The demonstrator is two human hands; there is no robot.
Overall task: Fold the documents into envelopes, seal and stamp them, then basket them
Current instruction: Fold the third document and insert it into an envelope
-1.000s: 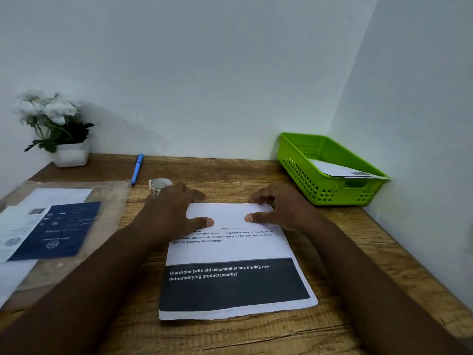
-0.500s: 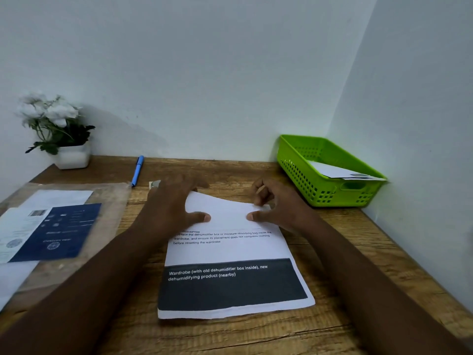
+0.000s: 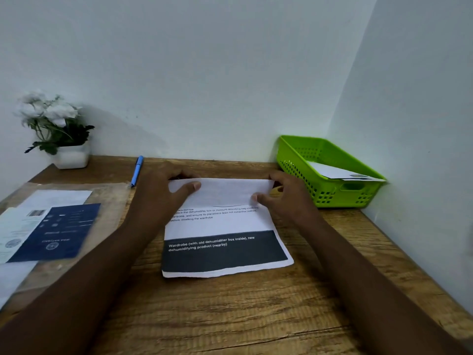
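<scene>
Both hands, your left hand and right hand, pinch the printed document's far flap at its corners; the sheet lies on the desk between them, free edge toward you.

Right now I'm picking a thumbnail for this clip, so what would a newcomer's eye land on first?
Probably the printed document at the centre of the wooden desk, its black band standing out, with the left hand and right hand holding its far part folded over. Next, the bright green basket in the far right corner, an envelope already inside. White flowers sit far left.
</scene>
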